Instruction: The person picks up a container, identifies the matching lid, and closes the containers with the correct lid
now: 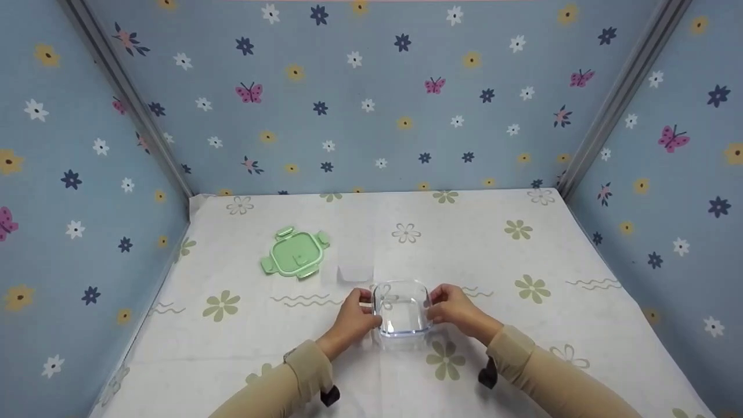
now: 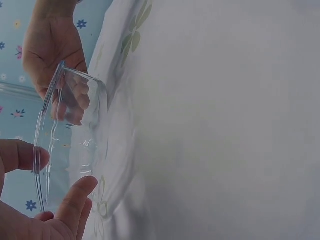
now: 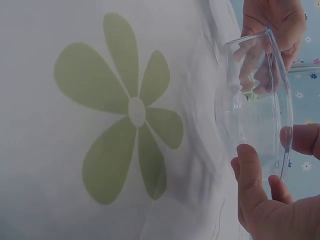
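A square clear glass food container [image 1: 402, 316] is between my two hands in the head view, its open top up. My left hand [image 1: 353, 316] grips its left side, with the thumb at the rim and the fingers against the wall. On the opposite side my right hand [image 1: 457, 310] pinches the rim and wall in the same way. In the left wrist view the glass container [image 2: 90, 135] is tilted and its base stands close over the cloth. The right wrist view shows the glass container [image 3: 230, 120] with fingertips of both hands at its walls.
A green snap-on lid [image 1: 297, 254] with clip tabs lies on the tablecloth to the back left. Beside it stands a small whitish boxy thing [image 1: 356, 271], just behind the container. White tablecloth [image 1: 580, 325] with green flowers covers the table, enclosed by blue floral panels [image 1: 371, 133].
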The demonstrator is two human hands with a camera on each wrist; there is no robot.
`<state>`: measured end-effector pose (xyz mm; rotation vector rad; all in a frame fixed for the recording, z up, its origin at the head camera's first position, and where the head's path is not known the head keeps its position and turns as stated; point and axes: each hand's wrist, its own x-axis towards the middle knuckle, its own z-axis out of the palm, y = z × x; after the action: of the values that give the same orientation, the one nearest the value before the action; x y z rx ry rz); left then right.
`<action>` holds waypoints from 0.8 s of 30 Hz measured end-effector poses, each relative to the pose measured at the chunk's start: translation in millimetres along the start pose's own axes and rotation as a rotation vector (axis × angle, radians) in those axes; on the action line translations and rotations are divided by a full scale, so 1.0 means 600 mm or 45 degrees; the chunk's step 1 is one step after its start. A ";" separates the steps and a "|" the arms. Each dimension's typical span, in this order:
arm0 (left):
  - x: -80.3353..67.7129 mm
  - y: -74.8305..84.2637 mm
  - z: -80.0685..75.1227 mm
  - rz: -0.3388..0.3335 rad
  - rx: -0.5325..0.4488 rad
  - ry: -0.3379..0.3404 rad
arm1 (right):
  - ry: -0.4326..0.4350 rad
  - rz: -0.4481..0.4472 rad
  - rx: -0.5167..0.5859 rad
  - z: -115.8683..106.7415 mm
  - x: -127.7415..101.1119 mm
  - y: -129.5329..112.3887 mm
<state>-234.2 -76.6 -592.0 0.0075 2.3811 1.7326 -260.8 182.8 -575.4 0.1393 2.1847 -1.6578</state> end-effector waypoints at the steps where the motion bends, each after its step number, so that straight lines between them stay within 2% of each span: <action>1: -0.001 -0.001 -0.001 -0.007 0.006 -0.003 | 0.000 0.005 -0.012 0.001 -0.001 0.001; 9: -0.005 -0.005 -0.003 -0.029 0.039 -0.014 | -0.015 0.017 -0.017 0.002 -0.002 0.008; 15: -0.007 -0.009 -0.002 -0.037 0.046 -0.005 | -0.038 -0.022 -0.020 0.004 -0.004 0.012; 24: -0.009 -0.019 -0.002 0.030 -0.012 -0.020 | -0.039 -0.019 -0.059 0.006 -0.006 0.015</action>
<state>-228.1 -81.9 -601.6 0.0475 2.3709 1.7479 -253.7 182.9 -582.9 0.0846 2.2048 -1.6048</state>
